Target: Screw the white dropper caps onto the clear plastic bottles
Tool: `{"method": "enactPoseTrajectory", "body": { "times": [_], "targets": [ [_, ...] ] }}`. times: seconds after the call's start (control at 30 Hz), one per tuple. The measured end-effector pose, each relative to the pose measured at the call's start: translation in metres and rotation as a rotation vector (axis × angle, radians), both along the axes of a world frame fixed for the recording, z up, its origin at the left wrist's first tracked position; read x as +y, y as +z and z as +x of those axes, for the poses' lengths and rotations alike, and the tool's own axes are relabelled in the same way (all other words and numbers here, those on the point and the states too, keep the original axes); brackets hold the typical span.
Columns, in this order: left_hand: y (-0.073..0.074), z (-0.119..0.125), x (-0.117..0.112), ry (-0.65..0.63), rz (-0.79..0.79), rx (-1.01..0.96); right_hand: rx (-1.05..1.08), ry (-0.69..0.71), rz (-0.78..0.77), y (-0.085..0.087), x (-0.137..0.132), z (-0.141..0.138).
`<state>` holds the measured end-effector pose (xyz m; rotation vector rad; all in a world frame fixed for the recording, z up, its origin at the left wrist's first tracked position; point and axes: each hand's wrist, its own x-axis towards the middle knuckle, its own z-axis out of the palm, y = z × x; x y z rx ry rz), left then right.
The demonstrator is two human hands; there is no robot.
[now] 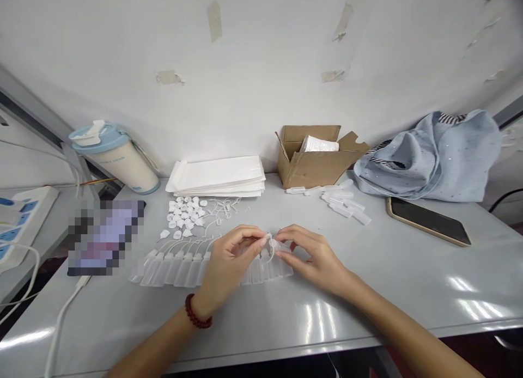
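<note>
My left hand [231, 261] and my right hand [312, 255] meet over the middle of the grey table [368, 291]. Both pinch one small clear plastic bottle with a white cap [273, 244] between their fingertips. Under and beside my hands lies a row of several small clear bottles [175, 266] on their sides. Behind them is a scatter of small white caps [184, 214] with thin strings. A dark red bead bracelet [196, 312] is on my left wrist.
A stack of white bags [218, 176] and an open cardboard box [316, 154] stand at the back. Loose clear bottles [341, 201] lie beside the box. A phone [427, 221] and blue cloth bag [433, 154] are right. A tumbler [116, 157] and a power strip [22, 217] are left.
</note>
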<state>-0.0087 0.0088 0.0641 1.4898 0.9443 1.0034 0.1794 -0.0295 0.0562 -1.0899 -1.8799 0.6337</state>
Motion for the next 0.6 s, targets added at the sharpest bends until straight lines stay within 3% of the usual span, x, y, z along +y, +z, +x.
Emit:
{"method": "enactPoseTrajectory", "body": {
  "times": [0.13, 0.6],
  "targets": [
    [-0.004, 0.001, -0.001, -0.01, 0.064, -0.007, 0.02, 0.011, 0.003, 0.001, -0.001, -0.001],
    [0.005, -0.002, -0.002, -0.003, -0.113, 0.037, -0.04, -0.023, -0.001, 0.001, -0.001, -0.001]
  ]
}}
